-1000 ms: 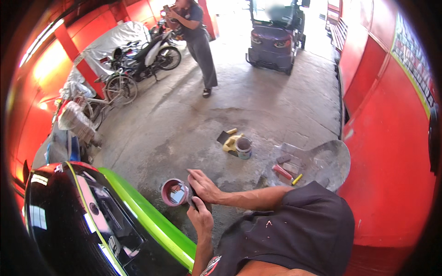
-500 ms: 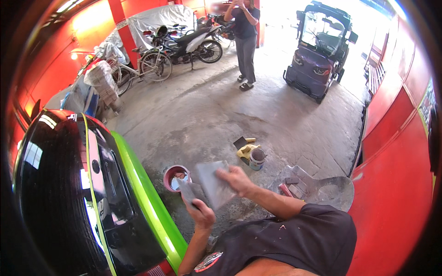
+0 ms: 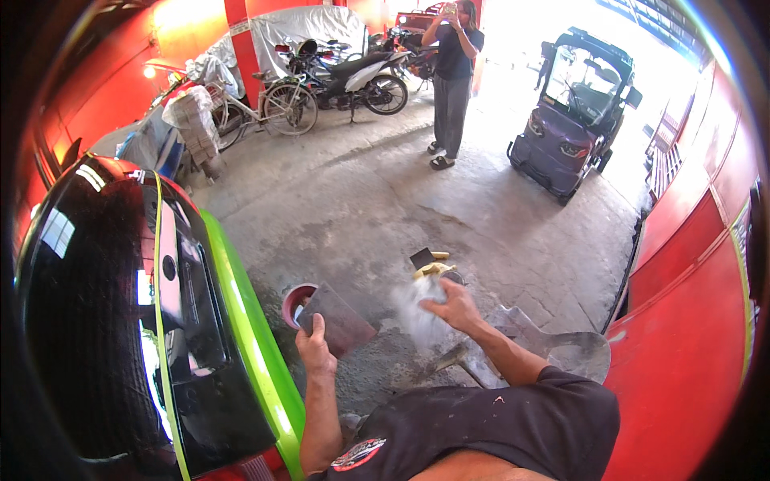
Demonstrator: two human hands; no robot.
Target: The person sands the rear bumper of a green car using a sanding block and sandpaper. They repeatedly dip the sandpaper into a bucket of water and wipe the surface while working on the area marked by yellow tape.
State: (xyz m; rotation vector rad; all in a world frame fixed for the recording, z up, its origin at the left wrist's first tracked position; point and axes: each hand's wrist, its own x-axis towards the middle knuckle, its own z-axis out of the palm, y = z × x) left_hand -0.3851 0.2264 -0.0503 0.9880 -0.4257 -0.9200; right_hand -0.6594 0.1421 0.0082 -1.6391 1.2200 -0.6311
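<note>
My left hand (image 3: 318, 349) grips a dark grey sheet that looks like sandpaper (image 3: 343, 322), thumb on top. It hangs partly over a pinkish-red bucket (image 3: 289, 305) on the floor. Off to the right, my right hand (image 3: 459, 308) holds a pale grey sheet (image 3: 419, 311), smeared by motion. The two sheets are apart. Just beyond the right hand lie a yellow cloth (image 3: 431, 269) and a dark flat piece (image 3: 420, 257). A can (image 3: 452, 276) is mostly hidden behind that hand.
At my left stands a car's rear with dark glass (image 3: 88, 289) and a lime-green edge (image 3: 241, 297). A grey curved panel (image 3: 589, 357) lies right, by a red wall (image 3: 690, 313). Farther off are a person (image 3: 455, 80), motorcycle (image 3: 361, 80), bicycle (image 3: 289, 108) and small purple vehicle (image 3: 573, 120).
The two sheets, close together before, have separated. My right hand has swung to the right with the pale sheet; my left hand has shifted left with the dark one. The view has tilted slightly.
</note>
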